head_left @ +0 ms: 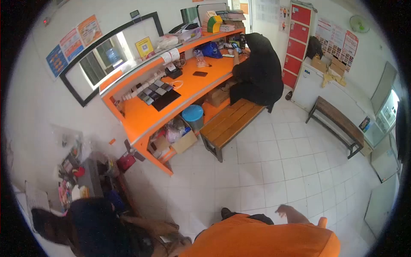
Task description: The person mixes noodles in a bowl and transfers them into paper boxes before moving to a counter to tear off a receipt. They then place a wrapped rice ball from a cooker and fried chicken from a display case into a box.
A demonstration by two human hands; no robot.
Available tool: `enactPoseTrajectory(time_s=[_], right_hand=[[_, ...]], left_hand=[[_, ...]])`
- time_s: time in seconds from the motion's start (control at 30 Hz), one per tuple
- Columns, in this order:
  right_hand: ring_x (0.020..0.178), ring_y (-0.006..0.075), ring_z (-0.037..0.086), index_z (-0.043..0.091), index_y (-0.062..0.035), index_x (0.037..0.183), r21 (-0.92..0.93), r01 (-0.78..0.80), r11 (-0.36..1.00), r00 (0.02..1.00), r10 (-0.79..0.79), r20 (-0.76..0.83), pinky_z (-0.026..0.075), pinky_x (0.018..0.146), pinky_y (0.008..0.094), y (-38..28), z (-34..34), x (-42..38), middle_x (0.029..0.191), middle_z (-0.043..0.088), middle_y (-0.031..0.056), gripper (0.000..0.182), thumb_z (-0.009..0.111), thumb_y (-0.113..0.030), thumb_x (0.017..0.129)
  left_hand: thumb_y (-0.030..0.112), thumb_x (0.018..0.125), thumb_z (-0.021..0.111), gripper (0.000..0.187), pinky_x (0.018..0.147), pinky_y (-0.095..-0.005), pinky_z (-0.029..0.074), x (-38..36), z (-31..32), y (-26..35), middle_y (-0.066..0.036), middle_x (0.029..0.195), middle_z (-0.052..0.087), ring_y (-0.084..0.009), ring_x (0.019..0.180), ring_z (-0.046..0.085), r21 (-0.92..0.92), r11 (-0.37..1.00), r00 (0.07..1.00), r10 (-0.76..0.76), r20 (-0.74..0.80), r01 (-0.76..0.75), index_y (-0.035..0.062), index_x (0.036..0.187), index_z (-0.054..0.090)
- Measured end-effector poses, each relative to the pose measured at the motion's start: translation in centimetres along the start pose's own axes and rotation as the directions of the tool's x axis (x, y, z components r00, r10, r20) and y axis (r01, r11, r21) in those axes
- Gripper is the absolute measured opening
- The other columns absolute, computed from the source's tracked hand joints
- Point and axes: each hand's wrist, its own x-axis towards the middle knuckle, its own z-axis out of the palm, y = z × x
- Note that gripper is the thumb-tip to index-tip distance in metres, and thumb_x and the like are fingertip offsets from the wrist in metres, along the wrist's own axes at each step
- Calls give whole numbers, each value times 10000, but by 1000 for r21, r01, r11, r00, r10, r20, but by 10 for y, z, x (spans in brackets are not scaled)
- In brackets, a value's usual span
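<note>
My right hand (290, 213) hangs in front of my orange shirt (261, 240), over the floor tiles. Its fingers are loosely apart with nothing between them. At the bottom edge my left hand (182, 246) reaches beside the hands (165, 229) of a person in dark clothes (100, 229) at lower left. A small pale item (168, 238) shows among these hands. My left fingers overlap the other person's hands and are mostly hidden; I cannot tell whether they grip the item.
Another person in black (259, 64) sits on a wooden bench (233, 124) at the orange counter (188, 88). A blue-lidded bin (192, 113) and a cardboard box (185, 141) stand below it. A cluttered side table (90, 173) is at left. Red lockers (297, 43) and a second bench (336, 122) are at right.
</note>
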Motion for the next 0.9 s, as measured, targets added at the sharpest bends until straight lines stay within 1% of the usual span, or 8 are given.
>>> enactPoseTrajectory(time_s=[0.17, 0.27, 0.3, 0.4, 0.47, 0.6, 0.7, 0.9], right_hand=[[1139, 342, 646, 743, -62, 1058, -743, 283, 606, 847, -521, -102, 516, 964, 490, -270, -45, 126, 1202, 695, 202, 525, 495, -518, 979], [1283, 370, 554, 675, -126, 1288, -614, 637, 466, 526, -845, -96, 422, 1115, 443, -456, -55, 101, 1348, 622, 195, 464, 564, -448, 973], [1221, 346, 598, 689, -99, 1230, -827, 560, 41, 288, -946, 148, 467, 1064, 423, -511, -61, 80, 1283, 655, 183, 447, 601, -440, 953], [1045, 320, 649, 690, -66, 1120, -512, 769, 382, 432, -902, -23, 512, 921, 426, -639, -56, 2, 1142, 687, 155, 369, 599, -391, 969], [935, 314, 661, 692, -46, 1042, -347, 808, 476, 515, -857, 25, 517, 849, 423, -696, -61, -7, 1036, 702, 145, 333, 609, -361, 969], [770, 347, 681, 693, -32, 1138, -621, 714, 324, 478, -873, 93, 532, 751, 473, -766, -88, -9, 870, 709, 184, 399, 576, -380, 983], [849, 301, 686, 671, -10, 1162, -389, 754, 529, 539, -837, -92, 543, 781, 435, -798, -124, -17, 946, 713, 158, 341, 608, -282, 966], [943, 211, 694, 652, 6, 1180, 315, 816, 484, 575, -728, -373, 562, 814, 357, -866, -196, 18, 1032, 718, 111, 267, 645, -139, 955]], left_hand=[[221, 984, 648, 243, 664, -358, 526, 56, -9, 122, -114, 857, 665, -203, 781, 646, -39, 990, 986, 131, -99, -135, -19, 1011, 631], [220, 985, 650, 261, 647, -364, 526, 118, -18, 206, -129, 790, 659, -202, 732, 642, -33, 950, 936, 300, -184, -311, -40, 959, 641], [220, 986, 650, 270, 641, -366, 526, 142, -23, 236, -134, 768, 657, -201, 716, 640, -9, 924, 901, 371, -225, -382, -46, 941, 644], [139, 985, 635, 237, 675, -356, 520, 167, -40, 372, -125, 779, 679, -198, 793, 656, 251, 873, 790, 485, -374, -418, -42, 834, 650], [131, 980, 642, 164, 659, -337, 499, 279, -55, 399, -115, 903, 693, -185, 828, 651, -293, 640, 703, 626, -338, -710, -25, 930, 627], [80, 975, 624, 228, 779, -329, 522, 243, -102, 595, -108, 1138, 642, -193, 965, 641, -364, 618, 711, 661, -237, -696, 43, 1185, 543], [65, 972, 621, 189, 806, -321, 526, 299, -126, 692, -75, 1084, 645, -186, 964, 645, -195, 427, 455, 880, -133, -883, 61, 1155, 573], [92, 965, 646, 167, 795, -316, 539, 279, -137, 874, -65, 1060, 651, -174, 946, 653, -26, 382, 383, 922, -65, -924, 52, 1121, 601]])
